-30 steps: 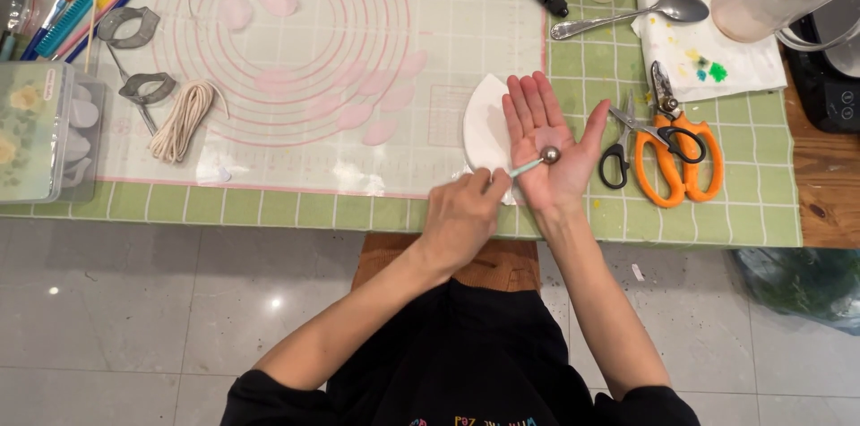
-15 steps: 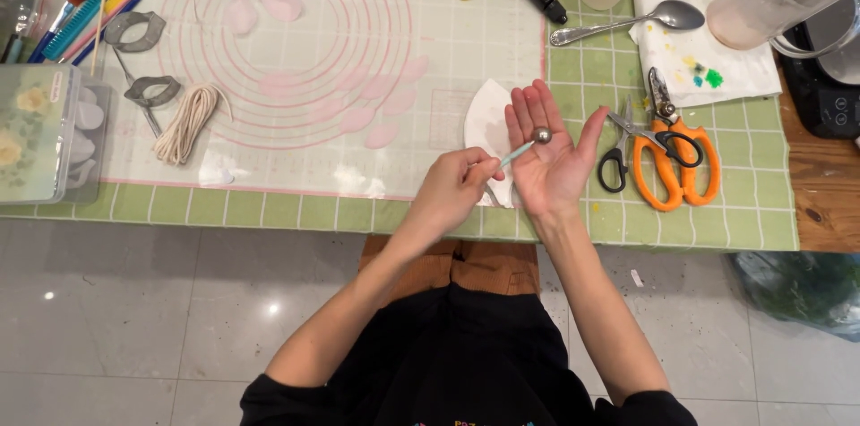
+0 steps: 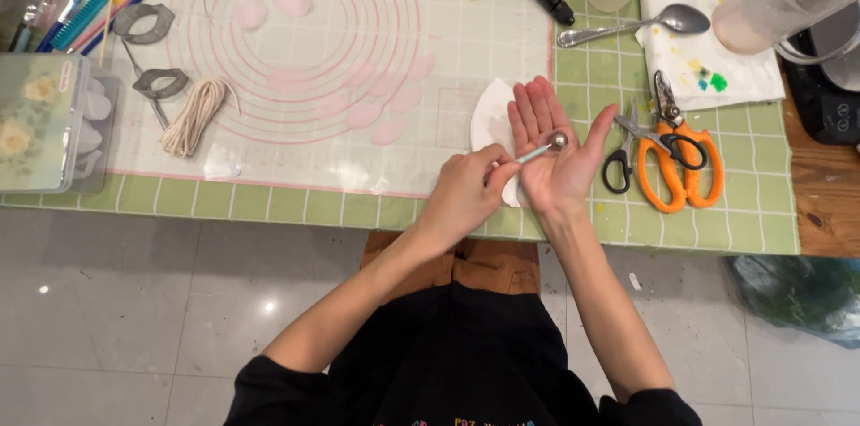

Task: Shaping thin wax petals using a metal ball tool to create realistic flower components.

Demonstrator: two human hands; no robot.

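Head view: left hand (image 3: 463, 196) pinches a slim ball-tipped tool (image 3: 540, 150), its shiny metal ball resting on the flat, wide-spread right hand (image 3: 553, 153).

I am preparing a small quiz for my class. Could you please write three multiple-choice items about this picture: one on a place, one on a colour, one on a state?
1. Where does the metal ball of the ball tool rest?
A. On the spoon
B. On the open palm of the right hand
C. On the coil of cord

2. What colour are the handles of the larger shears beside the right hand?
A. Orange
B. Blue
C. White

3. How is the left hand?
A. Flat on the mat
B. Empty and raised
C. Closed around the tool's handle

Answers:
1 B, the ball sits on the upturned palm.
2 A, both loops are bright orange.
3 C, the fingers are pinched around the thin handle.
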